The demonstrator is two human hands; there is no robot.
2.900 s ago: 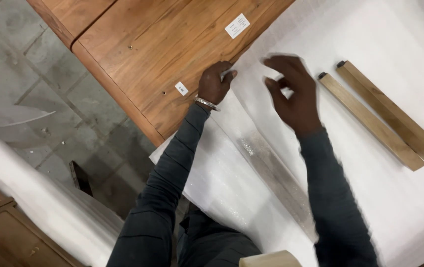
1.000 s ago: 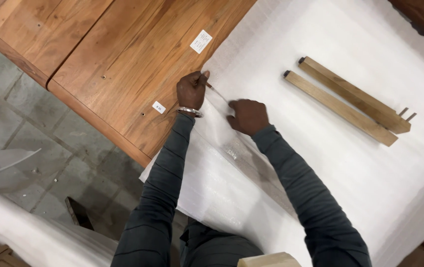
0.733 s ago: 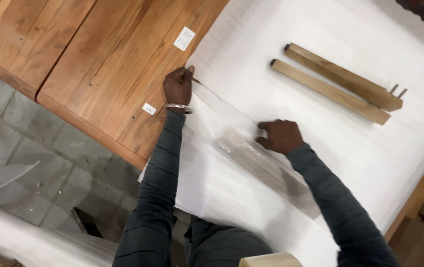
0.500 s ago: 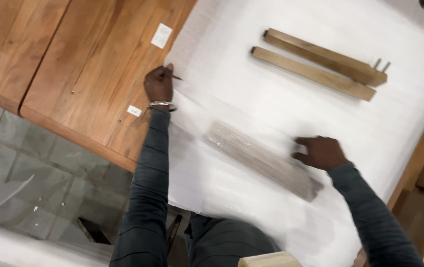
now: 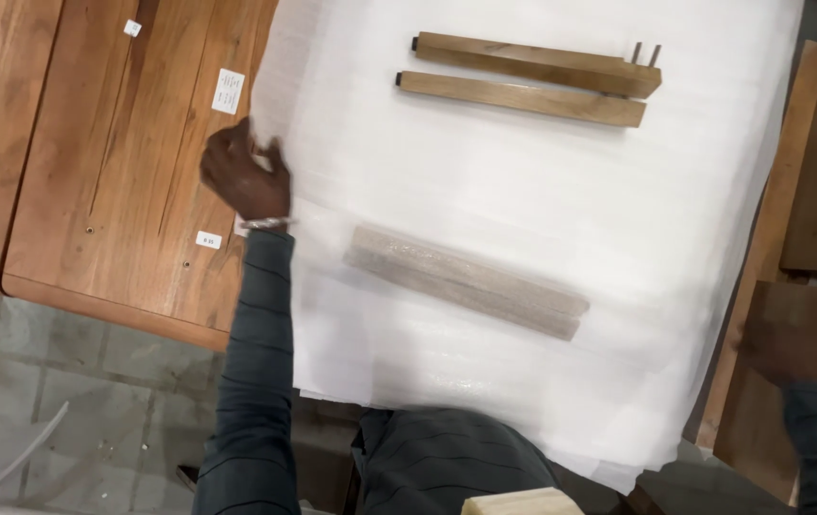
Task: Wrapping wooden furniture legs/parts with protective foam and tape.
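The right hand (image 5: pixel 790 348) has swung off the foam to four o'clock, blurred, grip unreadable, while the left hand (image 5: pixel 245 179) still pinches the foam sheet (image 5: pixel 485 191) edge at nine o'clock, leaving the wrapped wooden leg (image 5: pixel 466 281) lying free at centre.

The right hand (image 5: pixel 790 348) is blurred, well to the right of the white foam sheet (image 5: pixel 523 191), so it is not possible to tell whether it holds something. The fingertips of the left hand (image 5: pixel 245 176) are hidden at the left edge of the foam sheet. A wooden piece (image 5: pixel 466 282) lies under the foam sheet and shows only as a grey shape. The pale block (image 5: pixel 521 502) below the foam sheet is cut off by the bottom edge.
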